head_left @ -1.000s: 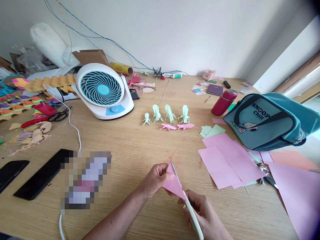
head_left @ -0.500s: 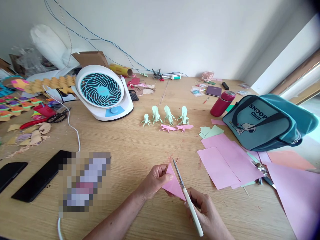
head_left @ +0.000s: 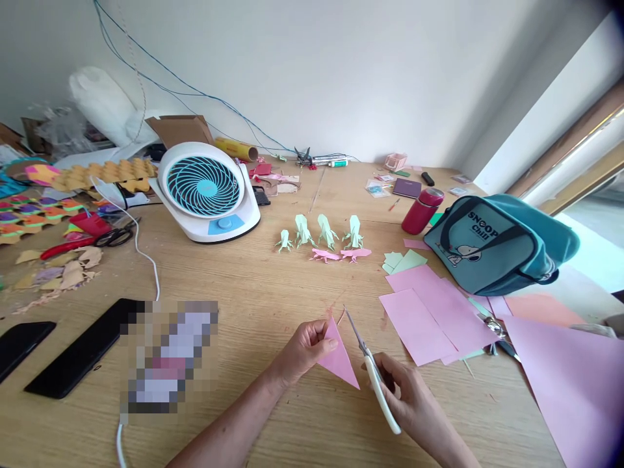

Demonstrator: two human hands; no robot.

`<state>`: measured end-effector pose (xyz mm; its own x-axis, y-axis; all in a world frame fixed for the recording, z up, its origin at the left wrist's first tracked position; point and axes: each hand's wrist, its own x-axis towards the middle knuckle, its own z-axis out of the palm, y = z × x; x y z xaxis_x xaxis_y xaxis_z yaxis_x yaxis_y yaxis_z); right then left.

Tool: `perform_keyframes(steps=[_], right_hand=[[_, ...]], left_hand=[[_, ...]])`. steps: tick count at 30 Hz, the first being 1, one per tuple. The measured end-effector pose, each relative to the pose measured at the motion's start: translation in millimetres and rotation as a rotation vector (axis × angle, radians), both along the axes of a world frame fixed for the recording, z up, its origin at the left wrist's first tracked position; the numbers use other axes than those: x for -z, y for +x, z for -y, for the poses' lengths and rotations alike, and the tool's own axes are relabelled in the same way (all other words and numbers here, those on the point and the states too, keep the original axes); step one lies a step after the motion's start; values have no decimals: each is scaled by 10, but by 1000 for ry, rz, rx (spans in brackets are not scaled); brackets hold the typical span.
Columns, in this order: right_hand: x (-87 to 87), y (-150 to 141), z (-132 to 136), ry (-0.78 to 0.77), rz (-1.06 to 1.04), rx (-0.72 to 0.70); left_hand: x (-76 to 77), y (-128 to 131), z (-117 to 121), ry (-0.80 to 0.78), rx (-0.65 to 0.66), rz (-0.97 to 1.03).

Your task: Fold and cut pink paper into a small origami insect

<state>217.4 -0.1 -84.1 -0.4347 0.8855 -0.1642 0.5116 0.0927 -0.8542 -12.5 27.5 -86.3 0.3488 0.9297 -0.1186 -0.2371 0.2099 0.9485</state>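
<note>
A folded pink paper triangle (head_left: 342,364) is pinched in my left hand (head_left: 306,354), its long slanted edge facing right. My right hand (head_left: 402,390) grips white-handled scissors (head_left: 377,383), whose blades point up and away, a small gap to the right of the paper. By the blade tips lies a thin sliver (head_left: 342,316). Beyond my hands stand several pale green folded-paper insects (head_left: 326,232), and in front of them are two pink ones (head_left: 355,255).
Pink sheets (head_left: 419,325) and pale green pieces (head_left: 407,261) lie to the right, beside a teal bag (head_left: 487,250) and red flask (head_left: 422,211). A white fan (head_left: 209,227), a black flat device (head_left: 82,351) and a blurred-out phone-like object (head_left: 170,357) occupy the left.
The scissors were lying along the paper's slanted edge; my right hand has drawn them away to the right. My left hand keeps the triangle nearly still. The view has shifted slightly.
</note>
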Motion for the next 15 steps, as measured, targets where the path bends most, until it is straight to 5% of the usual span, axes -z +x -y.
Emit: perform_keyframes(steps=[8,15], right_hand=[[-83,-94,67,-84,-113,-68],[21,43,23,159,106,39]], left_hand=[[-6,-7,43,5,110,70],[1,10,47,-11,101,53]])
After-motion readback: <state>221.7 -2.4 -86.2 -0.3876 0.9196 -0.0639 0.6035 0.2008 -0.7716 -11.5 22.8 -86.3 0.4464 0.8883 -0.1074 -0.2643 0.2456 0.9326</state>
